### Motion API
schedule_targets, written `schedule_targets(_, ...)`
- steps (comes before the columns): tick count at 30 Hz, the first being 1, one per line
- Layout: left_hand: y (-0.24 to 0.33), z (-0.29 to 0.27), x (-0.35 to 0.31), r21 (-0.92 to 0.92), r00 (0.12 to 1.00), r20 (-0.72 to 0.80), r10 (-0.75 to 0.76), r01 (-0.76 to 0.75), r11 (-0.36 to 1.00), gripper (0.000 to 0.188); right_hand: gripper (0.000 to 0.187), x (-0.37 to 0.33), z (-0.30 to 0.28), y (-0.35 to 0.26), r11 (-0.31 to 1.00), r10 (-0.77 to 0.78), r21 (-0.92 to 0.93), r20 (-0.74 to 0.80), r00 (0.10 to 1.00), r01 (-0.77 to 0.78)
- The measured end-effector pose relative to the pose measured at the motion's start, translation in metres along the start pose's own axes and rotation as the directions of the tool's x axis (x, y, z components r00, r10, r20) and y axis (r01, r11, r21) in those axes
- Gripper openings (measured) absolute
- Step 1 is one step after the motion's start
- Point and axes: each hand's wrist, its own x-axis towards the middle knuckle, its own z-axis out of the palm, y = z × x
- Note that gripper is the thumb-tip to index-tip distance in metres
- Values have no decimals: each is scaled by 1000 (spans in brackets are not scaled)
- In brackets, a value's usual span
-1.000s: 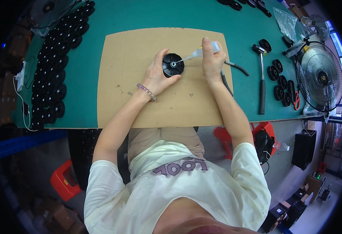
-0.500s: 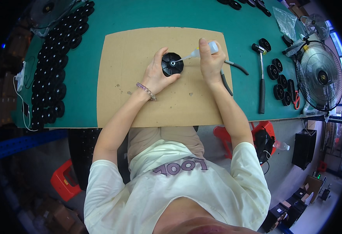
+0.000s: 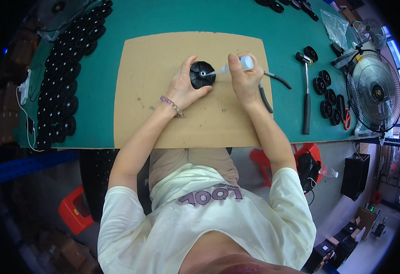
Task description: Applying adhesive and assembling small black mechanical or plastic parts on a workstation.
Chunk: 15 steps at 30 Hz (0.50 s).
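Note:
My left hand [image 3: 184, 90] grips a round black plastic wheel [image 3: 199, 82] by its rim, thumb on the near side and fingers on the far side. The wheel lies on a brown cardboard sheet [image 3: 163, 130], and a small metal piece shows in its central hub. In my closed right hand [image 3: 245, 83] is a whitish squeeze bottle [image 3: 246, 63], tilted with its thin nozzle pointing left. The nozzle tip is over the wheel, just right of the hub; whether it touches cannot be seen. Dark pliers handles [image 3: 278, 79] stick out beside my right hand.
Many black wheels [image 3: 67, 86] stand in rows on the green table [image 3: 99, 109] at the left. A hammer [image 3: 306, 98] lies at right, next to several more wheels [image 3: 326, 108] and red-handled scissors [image 3: 347, 118]. A fan [image 3: 377, 91] stands at the right edge.
The bottle has tipped flatter, its base coming down slightly. Its nozzle tip has shifted a little right from the hub's centre. My left hand and the wheel have hardly moved.

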Motion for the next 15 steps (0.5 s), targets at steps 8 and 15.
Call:
schedule_targets(8, 1, 0, -1, -34, 1000, 6, 4, -4, 999, 80, 31, 4, -3, 5, 999, 24, -26, 10, 1000, -24)
schedule_targets(15, -3, 1, 0, 1, 1000, 11, -4, 4, 1000, 84, 33, 7, -2, 6, 998, 46, -38, -37, 998, -48)
